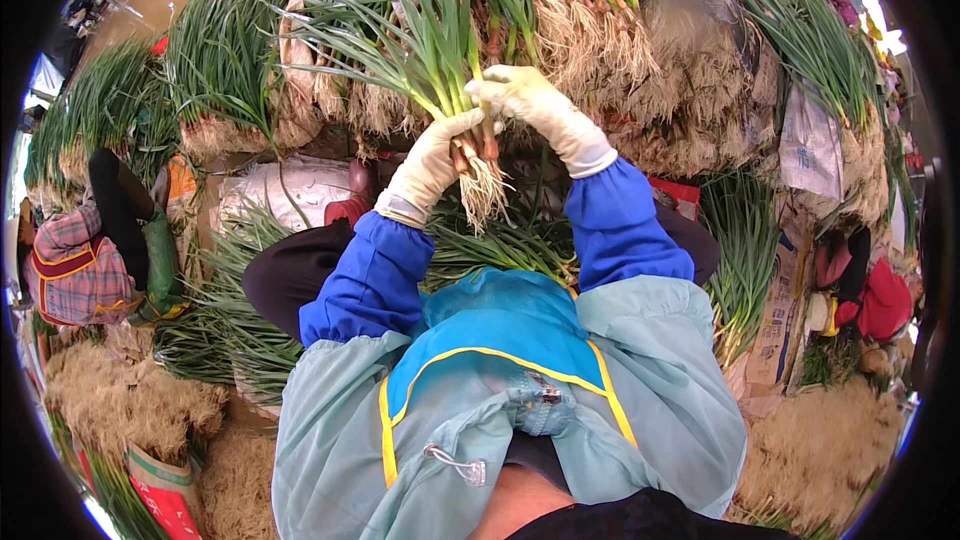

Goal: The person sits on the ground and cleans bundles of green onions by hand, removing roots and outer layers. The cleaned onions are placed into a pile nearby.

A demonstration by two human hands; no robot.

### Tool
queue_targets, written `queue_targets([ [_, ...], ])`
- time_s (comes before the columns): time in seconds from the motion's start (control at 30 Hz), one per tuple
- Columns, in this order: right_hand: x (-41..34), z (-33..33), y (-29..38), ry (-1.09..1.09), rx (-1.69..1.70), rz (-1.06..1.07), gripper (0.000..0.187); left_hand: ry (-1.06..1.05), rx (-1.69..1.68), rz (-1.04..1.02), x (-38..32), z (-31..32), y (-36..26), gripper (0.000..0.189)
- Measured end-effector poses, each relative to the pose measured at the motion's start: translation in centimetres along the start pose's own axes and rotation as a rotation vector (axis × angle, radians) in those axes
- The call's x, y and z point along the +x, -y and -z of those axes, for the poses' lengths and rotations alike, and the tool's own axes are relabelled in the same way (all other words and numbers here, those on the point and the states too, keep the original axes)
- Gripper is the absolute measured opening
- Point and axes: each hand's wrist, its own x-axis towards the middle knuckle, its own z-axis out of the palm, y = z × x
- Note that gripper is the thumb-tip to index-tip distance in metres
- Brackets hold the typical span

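Note:
My left hand [431, 157], in a cream glove, grips a small bunch of green garlic [448, 82] around its lower stems. The leaves fan upward and to the left. Below the hand hang reddish stem bases and pale stringy roots [484, 195]. At the right side of the same bunch, my right hand [536, 109], gloved alike, pinches a stalk between thumb and fingers. Part of the stems is hidden behind the fingers. More green garlic [502, 244] lies in front of my lap, below the bunch.
Large stacks of rooted green garlic [585, 37] stand ahead, with further stacks [225, 60] at left. A white sack [277, 191] lies by my left knee. A co-worker in a plaid top [75, 262] sits at left, another person in red [885, 300] at right. Root-side-up piles [825, 450] lie behind.

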Motion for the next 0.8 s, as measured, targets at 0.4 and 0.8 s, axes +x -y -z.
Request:
queue_targets([
  [0.4,0.8,-2.0,-1.5,-0.211,-0.150,-0.066,0.024,0.064,0.005,-0.020,1.2,1.9,1.6,0.026],
  [0.8,1.9,-1.0,-1.0,-0.107,0.285,-0.063,0.022,-0.080,-0.094,-0.116,-0.6,0.9,1.5,0.031],
])
